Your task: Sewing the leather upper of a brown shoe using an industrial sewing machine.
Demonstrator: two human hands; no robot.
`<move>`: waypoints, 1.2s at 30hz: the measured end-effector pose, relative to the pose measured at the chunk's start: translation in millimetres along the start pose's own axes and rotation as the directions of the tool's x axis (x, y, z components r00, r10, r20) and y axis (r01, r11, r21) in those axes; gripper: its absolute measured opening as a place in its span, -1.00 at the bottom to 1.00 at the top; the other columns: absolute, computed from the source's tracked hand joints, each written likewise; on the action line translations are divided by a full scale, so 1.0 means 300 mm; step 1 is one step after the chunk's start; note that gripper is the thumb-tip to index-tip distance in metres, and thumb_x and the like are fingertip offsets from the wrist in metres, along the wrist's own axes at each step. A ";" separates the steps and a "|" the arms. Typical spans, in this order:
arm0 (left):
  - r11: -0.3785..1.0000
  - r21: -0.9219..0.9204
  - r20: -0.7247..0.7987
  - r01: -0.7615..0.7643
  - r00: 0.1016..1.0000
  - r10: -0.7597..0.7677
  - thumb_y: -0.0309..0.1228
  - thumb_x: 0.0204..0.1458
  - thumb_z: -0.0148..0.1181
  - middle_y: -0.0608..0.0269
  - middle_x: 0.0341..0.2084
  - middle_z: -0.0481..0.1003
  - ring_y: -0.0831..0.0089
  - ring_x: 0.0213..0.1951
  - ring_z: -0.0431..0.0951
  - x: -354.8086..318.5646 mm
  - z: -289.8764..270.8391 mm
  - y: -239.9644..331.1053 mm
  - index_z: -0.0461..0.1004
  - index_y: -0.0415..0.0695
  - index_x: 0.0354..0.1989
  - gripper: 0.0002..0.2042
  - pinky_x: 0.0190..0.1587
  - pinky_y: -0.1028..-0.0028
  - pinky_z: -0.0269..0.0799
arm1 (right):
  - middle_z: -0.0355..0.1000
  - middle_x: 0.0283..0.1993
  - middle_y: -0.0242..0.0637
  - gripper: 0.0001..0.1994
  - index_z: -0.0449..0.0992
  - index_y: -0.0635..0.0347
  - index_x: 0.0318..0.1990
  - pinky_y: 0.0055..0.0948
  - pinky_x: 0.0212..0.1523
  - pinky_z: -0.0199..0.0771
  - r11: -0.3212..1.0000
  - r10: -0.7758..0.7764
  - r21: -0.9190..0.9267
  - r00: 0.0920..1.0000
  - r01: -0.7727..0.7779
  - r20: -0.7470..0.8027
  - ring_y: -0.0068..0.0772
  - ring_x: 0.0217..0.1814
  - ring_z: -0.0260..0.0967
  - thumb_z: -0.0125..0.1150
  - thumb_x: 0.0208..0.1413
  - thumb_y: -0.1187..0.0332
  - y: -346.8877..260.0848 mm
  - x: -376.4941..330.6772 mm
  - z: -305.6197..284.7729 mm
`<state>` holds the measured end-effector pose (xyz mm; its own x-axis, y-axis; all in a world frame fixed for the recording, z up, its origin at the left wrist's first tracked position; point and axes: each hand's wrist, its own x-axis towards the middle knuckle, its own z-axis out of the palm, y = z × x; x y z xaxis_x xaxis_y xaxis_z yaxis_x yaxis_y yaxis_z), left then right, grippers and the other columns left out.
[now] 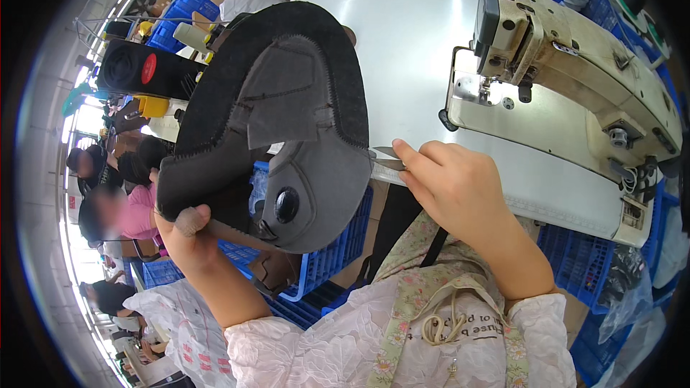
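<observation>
Stitched grey shoe upper (287, 129) held up in front of the white tabletop (410, 50): left hand (188, 233) clamped on its lower edge, right hand (453, 183) closed around small snips (387, 159) at its right rim. Likely light, floppy; best gripped at the edges.

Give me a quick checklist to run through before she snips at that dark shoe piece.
1. Left hand grips the shoe piece at its lower edge: ok.
2. Right hand holds the snips: ok.
3. Blades at the piece's right edge: ok.
4. Left fingers well away from the blades: ok.
5. Loose thread at the blades: cannot tell, too small.
6. Sewing machine stands apart from both hands: ok.
</observation>
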<state>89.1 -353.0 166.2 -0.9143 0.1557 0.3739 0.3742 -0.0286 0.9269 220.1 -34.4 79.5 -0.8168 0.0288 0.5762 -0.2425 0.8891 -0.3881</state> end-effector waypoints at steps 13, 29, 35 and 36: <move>0.999 -0.037 -0.144 0.028 0.989 -0.033 -0.55 -0.56 0.27 0.01 0.05 0.44 0.18 0.08 0.47 -0.041 -0.002 0.011 -0.08 -0.45 0.39 0.10 0.26 0.28 0.25 | 0.29 -0.54 -0.42 -0.69 0.60 0.10 -0.08 -0.36 -0.56 0.32 0.993 -0.096 0.069 0.995 0.096 0.009 -0.37 -0.54 0.33 0.34 -0.05 0.42 0.000 -0.003 0.040; -0.349 0.913 -0.306 0.211 0.921 -0.243 -0.47 -0.08 0.12 0.03 -0.27 0.61 0.04 -0.20 0.62 -0.367 -0.350 -0.012 0.55 -0.16 -0.19 -0.76 -0.11 0.16 0.51 | 0.50 -0.35 -0.30 -0.59 0.55 0.21 0.03 -0.62 -0.48 0.39 0.803 0.055 0.581 0.988 -0.129 0.144 -0.55 -0.40 0.43 0.40 -0.04 0.54 0.013 -0.106 0.197; -0.406 0.891 -0.359 0.204 0.863 -0.354 -0.32 -0.17 0.33 0.08 -0.30 0.58 0.18 -0.21 0.63 -0.585 -0.424 -0.624 0.50 -0.16 -0.30 -0.73 -0.20 0.21 0.54 | 0.50 -0.35 -0.27 -0.59 0.55 0.22 0.03 -0.60 -0.47 0.43 0.819 0.048 0.556 0.982 -0.143 0.183 -0.52 -0.39 0.46 0.40 -0.04 0.54 0.017 -0.139 0.191; -0.371 0.901 -0.342 0.225 0.895 -0.288 -0.33 -0.16 0.33 0.10 -0.30 0.58 0.20 -0.21 0.63 -0.576 -0.407 -0.659 0.50 -0.17 -0.29 -0.73 -0.18 0.23 0.53 | 0.50 -0.35 -0.27 -0.59 0.55 0.22 0.03 -0.60 -0.48 0.44 0.821 0.057 0.550 0.980 -0.154 0.189 -0.52 -0.39 0.46 0.40 -0.05 0.54 0.021 -0.144 0.187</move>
<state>154.1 -494.8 -77.6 -0.9786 -0.1899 0.0789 -0.2048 0.9353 -0.2886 224.6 -55.5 11.8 -0.9134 -0.0079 0.4069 -0.3618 0.4738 -0.8029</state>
